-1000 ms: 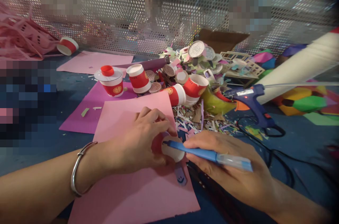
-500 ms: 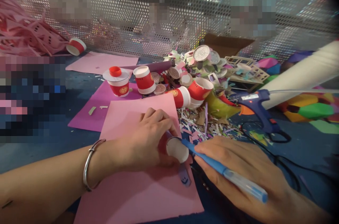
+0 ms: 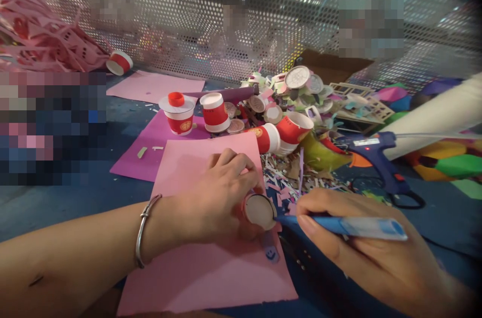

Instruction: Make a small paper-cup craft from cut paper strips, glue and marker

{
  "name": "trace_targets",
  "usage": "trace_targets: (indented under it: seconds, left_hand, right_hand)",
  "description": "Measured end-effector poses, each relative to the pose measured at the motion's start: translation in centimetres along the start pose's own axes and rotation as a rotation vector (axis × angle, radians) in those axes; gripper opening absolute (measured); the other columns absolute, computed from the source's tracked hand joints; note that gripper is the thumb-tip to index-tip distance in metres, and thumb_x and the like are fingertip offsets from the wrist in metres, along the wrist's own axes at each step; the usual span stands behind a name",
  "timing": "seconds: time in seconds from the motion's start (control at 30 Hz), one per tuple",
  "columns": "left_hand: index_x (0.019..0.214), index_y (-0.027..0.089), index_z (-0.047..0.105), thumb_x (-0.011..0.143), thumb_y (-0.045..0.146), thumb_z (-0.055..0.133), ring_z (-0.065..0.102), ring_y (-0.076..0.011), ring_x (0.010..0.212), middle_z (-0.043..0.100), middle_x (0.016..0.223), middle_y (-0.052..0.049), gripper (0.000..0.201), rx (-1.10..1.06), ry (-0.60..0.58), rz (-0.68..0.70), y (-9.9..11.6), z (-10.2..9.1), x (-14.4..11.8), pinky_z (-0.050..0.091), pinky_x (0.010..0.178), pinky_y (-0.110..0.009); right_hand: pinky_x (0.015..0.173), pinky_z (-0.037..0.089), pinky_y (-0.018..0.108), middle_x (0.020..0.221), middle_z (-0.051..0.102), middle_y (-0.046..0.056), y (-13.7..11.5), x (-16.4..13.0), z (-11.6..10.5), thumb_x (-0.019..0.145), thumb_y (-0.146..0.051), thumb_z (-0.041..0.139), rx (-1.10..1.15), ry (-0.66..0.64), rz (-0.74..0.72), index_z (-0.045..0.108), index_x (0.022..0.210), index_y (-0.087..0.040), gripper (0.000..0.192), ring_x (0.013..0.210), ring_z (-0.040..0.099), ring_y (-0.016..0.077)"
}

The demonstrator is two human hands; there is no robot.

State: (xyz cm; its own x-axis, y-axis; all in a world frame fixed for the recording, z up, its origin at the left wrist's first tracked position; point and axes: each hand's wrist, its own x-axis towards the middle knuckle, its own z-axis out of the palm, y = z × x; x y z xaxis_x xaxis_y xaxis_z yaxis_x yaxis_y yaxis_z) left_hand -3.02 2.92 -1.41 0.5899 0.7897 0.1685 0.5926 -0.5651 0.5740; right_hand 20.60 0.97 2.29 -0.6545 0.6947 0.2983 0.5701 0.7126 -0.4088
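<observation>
My left hand [image 3: 229, 202] is wrapped round a red and white paper cup [image 3: 260, 211] lying on its side, its round pale end facing right. A dark line runs along part of that end's edge. My right hand [image 3: 361, 248] grips a blue pen [image 3: 350, 225] with a clear barrel end, and the pen's tip touches or nearly touches the right edge of the cup's end. Under the cup and my left hand lies a pink sheet of paper [image 3: 203, 278]. A small purple strip with a drawn smiley face [image 3: 271, 254] sits just below the cup.
Several red paper cups [image 3: 214, 113] stand or lie beyond the pink sheet, near a purple sheet [image 3: 139, 157]. A blue glue gun [image 3: 380, 157] with its cord is at the right. Paper scraps [image 3: 282, 172] and a white roll [image 3: 440, 112] lie behind. A perforated metal panel [image 3: 181, 22] closes the back.
The pen has moved down round the edge of the cup's end, from its upper right to its right side, and lies flatter. The whole view has shifted slightly.
</observation>
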Motion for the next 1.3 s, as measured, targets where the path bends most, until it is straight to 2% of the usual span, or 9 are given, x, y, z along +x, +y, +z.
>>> trace_targets:
  seconds: [0.07,0.13,0.27,0.47,0.6,0.77,0.9,1.03,1.3]
  left_hand:
    - [0.101,0.019,0.070,0.068,0.047,0.081,0.049,-0.0359,0.109,0.062,0.115,-0.013,0.045,0.021,0.081,0.030,-0.2,0.5,-0.1,0.039,0.094,-0.052]
    - [0.102,0.020,0.071,0.067,0.049,0.081,0.049,-0.0361,0.108,0.063,0.114,-0.013,0.046,0.037,0.106,0.051,-0.3,0.8,-0.1,0.039,0.094,-0.052]
    - [0.101,0.020,0.071,0.067,0.055,0.082,0.049,-0.0347,0.106,0.062,0.112,-0.012,0.050,0.021,0.051,0.022,-0.1,0.6,-0.1,0.041,0.094,-0.052]
    - [0.103,0.020,0.070,0.061,0.044,0.087,0.048,-0.0343,0.107,0.062,0.117,-0.011,0.051,0.035,-0.015,-0.027,0.4,0.0,0.0,0.042,0.092,-0.051]
    - [0.103,0.020,0.070,0.061,0.044,0.087,0.048,-0.0321,0.105,0.061,0.113,-0.009,0.051,0.043,-0.018,-0.047,0.3,0.0,0.0,0.042,0.092,-0.049]
    - [0.109,0.021,0.070,0.057,0.047,0.092,0.047,-0.0317,0.109,0.061,0.116,-0.008,0.062,0.006,-0.036,-0.073,0.2,0.1,0.1,0.040,0.096,-0.048]
    - [0.105,0.021,0.070,0.056,0.040,0.090,0.047,-0.0316,0.107,0.061,0.114,-0.007,0.057,0.016,-0.034,-0.081,0.2,0.2,0.2,0.040,0.095,-0.048]
    - [0.104,0.022,0.068,0.060,0.044,0.087,0.046,-0.0304,0.105,0.060,0.112,-0.006,0.053,0.034,-0.031,-0.068,0.3,0.1,0.3,0.040,0.092,-0.047]
    - [0.098,0.024,0.068,0.061,0.040,0.082,0.047,-0.0293,0.101,0.061,0.109,-0.005,0.043,0.041,-0.008,-0.056,0.3,0.4,0.2,0.040,0.088,-0.046]
  right_hand:
    - [0.056,0.049,0.025,0.072,0.065,-0.003,0.2,0.3,0.1,0.099,-0.020,0.051,0.078,-0.019,0.021,0.059,0.089,-0.024,0.014,0.060,0.062,0.0117]
    - [0.054,0.048,0.023,0.070,0.063,-0.003,0.5,0.3,0.2,0.100,-0.022,0.051,0.166,-0.030,0.042,0.060,0.087,-0.024,0.016,0.059,0.060,0.0107]
    - [0.052,0.044,0.023,0.068,0.059,-0.004,1.0,0.4,0.8,0.101,-0.026,0.051,0.278,-0.025,0.103,0.061,0.085,-0.023,0.019,0.056,0.054,0.0101]
    - [0.054,0.045,0.022,0.069,0.059,-0.004,1.2,1.0,2.1,0.102,-0.030,0.054,0.413,0.012,0.181,0.064,0.089,-0.023,0.018,0.058,0.055,0.0097]
    - [0.055,0.046,0.022,0.072,0.061,-0.004,1.1,1.3,2.7,0.101,-0.032,0.056,0.409,0.074,0.178,0.066,0.091,-0.023,0.016,0.059,0.057,0.0088]
    - [0.055,0.047,0.019,0.071,0.062,-0.006,1.4,0.9,2.8,0.101,-0.028,0.057,0.375,0.146,0.147,0.066,0.094,-0.026,0.012,0.058,0.058,0.0076]
    - [0.057,0.046,0.019,0.071,0.062,-0.006,1.3,0.5,2.8,0.100,-0.026,0.057,0.330,0.163,0.133,0.066,0.093,-0.026,0.011,0.060,0.057,0.0078]
    - [0.055,0.045,0.020,0.070,0.060,-0.006,1.2,0.4,2.9,0.100,-0.026,0.058,0.342,0.170,0.127,0.066,0.093,-0.026,0.011,0.059,0.055,0.0073]
    - [0.052,0.045,0.022,0.071,0.060,-0.004,1.8,-0.3,3.2,0.103,-0.033,0.055,0.561,0.037,0.202,0.065,0.094,-0.024,0.016,0.057,0.057,0.0085]
